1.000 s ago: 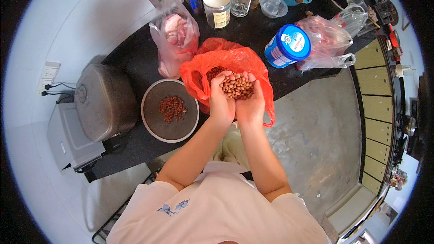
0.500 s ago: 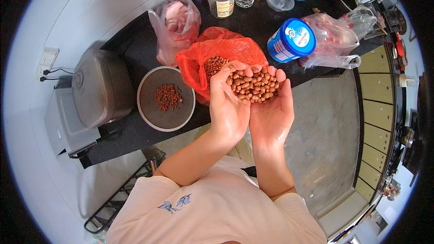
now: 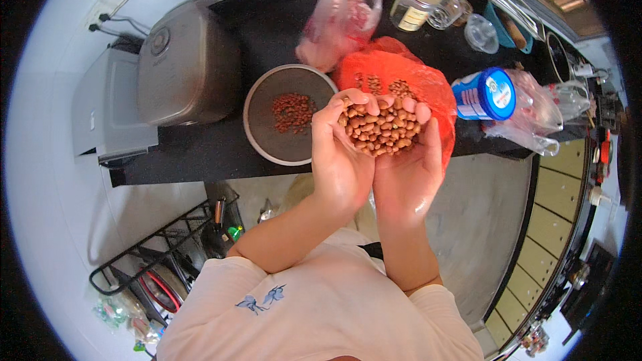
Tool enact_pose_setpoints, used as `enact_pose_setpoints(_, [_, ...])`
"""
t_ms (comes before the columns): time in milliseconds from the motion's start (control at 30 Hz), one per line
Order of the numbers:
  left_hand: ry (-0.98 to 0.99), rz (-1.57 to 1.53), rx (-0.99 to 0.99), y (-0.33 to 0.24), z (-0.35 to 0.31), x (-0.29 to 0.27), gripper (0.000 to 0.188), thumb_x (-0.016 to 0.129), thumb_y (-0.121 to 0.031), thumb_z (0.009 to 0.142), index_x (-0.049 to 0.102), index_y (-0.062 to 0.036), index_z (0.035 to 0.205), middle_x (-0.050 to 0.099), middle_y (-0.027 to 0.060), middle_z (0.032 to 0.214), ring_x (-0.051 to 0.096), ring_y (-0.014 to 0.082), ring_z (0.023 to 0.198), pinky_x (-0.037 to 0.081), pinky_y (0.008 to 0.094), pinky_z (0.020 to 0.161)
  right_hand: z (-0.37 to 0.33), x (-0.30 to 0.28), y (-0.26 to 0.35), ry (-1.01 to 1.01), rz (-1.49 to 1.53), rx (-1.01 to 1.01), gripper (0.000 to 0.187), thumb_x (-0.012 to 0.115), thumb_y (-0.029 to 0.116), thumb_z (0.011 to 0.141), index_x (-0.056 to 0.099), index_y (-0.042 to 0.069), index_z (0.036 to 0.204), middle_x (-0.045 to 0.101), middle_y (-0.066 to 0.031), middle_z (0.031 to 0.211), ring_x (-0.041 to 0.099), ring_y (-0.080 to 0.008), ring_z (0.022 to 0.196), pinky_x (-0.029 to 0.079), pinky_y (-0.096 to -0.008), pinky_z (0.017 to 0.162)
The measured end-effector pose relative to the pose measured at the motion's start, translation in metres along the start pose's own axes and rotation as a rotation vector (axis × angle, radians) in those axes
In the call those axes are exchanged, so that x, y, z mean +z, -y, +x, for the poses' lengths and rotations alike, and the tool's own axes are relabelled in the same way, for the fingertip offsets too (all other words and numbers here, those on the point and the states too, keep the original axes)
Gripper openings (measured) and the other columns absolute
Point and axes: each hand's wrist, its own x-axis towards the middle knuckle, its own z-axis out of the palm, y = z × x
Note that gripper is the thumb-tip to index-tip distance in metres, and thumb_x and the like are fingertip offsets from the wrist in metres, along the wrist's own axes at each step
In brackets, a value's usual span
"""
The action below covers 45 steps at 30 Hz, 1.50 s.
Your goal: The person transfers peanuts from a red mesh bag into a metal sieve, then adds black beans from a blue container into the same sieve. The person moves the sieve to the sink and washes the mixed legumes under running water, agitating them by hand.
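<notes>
Side by side and cupped together, my left hand (image 3: 340, 167) and my right hand (image 3: 409, 177) hold a heap of brown-skinned peanuts (image 3: 380, 127). Their fingers curl up around the far side of the heap. Just beyond them lies a red plastic bag (image 3: 435, 87) with more peanuts inside, partly hidden by my fingers. To the left, a round grey pan (image 3: 267, 137) with a pale rim has a small pile of reddish-brown peanuts (image 3: 293, 112) in its middle. My left hand overlaps the pan's right rim in the picture.
A large grey appliance (image 3: 187, 70) stands left of the pan on the black counter (image 3: 180, 154). Behind are a clear bag of meat (image 3: 338, 20), a lidded jar (image 3: 414, 3) and a plastic bowl (image 3: 481, 33). A blue tub (image 3: 487, 95) and more bags (image 3: 535, 110) are at right.
My cupped hands have shifted left over the counter, closer to the pan, still holding the peanuts. My view has turned, so the counter's things appear farther right.
</notes>
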Motion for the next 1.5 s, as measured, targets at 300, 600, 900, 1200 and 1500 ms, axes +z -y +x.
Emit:
enact_pose_setpoints(300, [-0.404, 0.146, -0.148, -0.075, 0.044, -0.162, 0.034, 0.039, -0.014, 0.088, 0.052, 0.0001, 0.116, 0.055, 0.0133, 0.112, 0.051, 0.0259, 0.11, 0.04, 0.0413, 0.099, 0.042, -0.078, -0.136, -0.296, -0.068, 0.29, 0.039, 0.038, 0.025, 0.097, 0.048, -0.002, 0.123, 0.056, -0.0125, 0.119, 0.049, -0.0273, 0.114, 0.033, -0.0386, 0.104])
enact_pose_setpoints(600, [-0.442, 0.532, -0.676, -0.136, 0.078, -0.202, 0.053, 0.041, -0.013, 0.088, 0.03, -0.0123, 0.14, 0.043, 0.012, 0.136, 0.041, 0.03, 0.126, 0.033, 0.062, 0.098, 0.05, -0.11, -0.16, -0.487, -0.48, 0.455, 0.057, 0.044, 0.034, 0.093, 0.034, 0.004, 0.141, 0.029, -0.0112, 0.147, 0.023, -0.0273, 0.136, 0.011, -0.0477, 0.111])
enact_pose_setpoints(900, [0.248, 1.677, -0.254, -0.13, 0.101, -0.281, 0.046, 0.058, -0.01, 0.084, 0.048, -0.012, 0.129, 0.053, 0.0138, 0.122, 0.052, 0.0318, 0.114, 0.047, 0.0429, 0.09, 0.009, -0.149, -0.15, -0.288, -1.885, -0.288, 0.043, 0.066, 0.006, 0.075, 0.051, 0.002, 0.115, 0.055, -0.0166, 0.1, 0.055, -0.0302, 0.088, 0.045, -0.0367, 0.077])
enact_pose_setpoints(1200, [0.731, 2.432, 0.018, -0.111, 0.077, -0.251, 0.073, 0.081, -0.025, 0.063, 0.047, -0.019, 0.128, 0.046, 0.0127, 0.122, 0.051, 0.0336, 0.104, 0.046, 0.0451, 0.085, -0.013, -0.189, -0.168, -0.385, -0.986, 0.337, 0.041, 0.053, 0.007, 0.084, 0.04, 0.005, 0.124, 0.061, -0.0125, 0.105, 0.066, -0.0237, 0.082, 0.059, -0.0341, 0.065])
enact_pose_setpoints(1500, [1.058, 1.8, -0.317, -0.137, 0.071, -0.184, 0.031, 0.065, -0.005, 0.077, 0.064, -0.011, 0.108, 0.06, 0.0153, 0.112, 0.06, 0.0316, 0.099, 0.048, 0.0395, 0.084, -0.068, -0.128, -0.123, -0.339, -1.079, 0.383, 0.042, 0.051, 0.005, 0.084, 0.042, 0.005, 0.126, 0.062, -0.0085, 0.101, 0.061, -0.0146, 0.075, 0.052, -0.0266, 0.058])
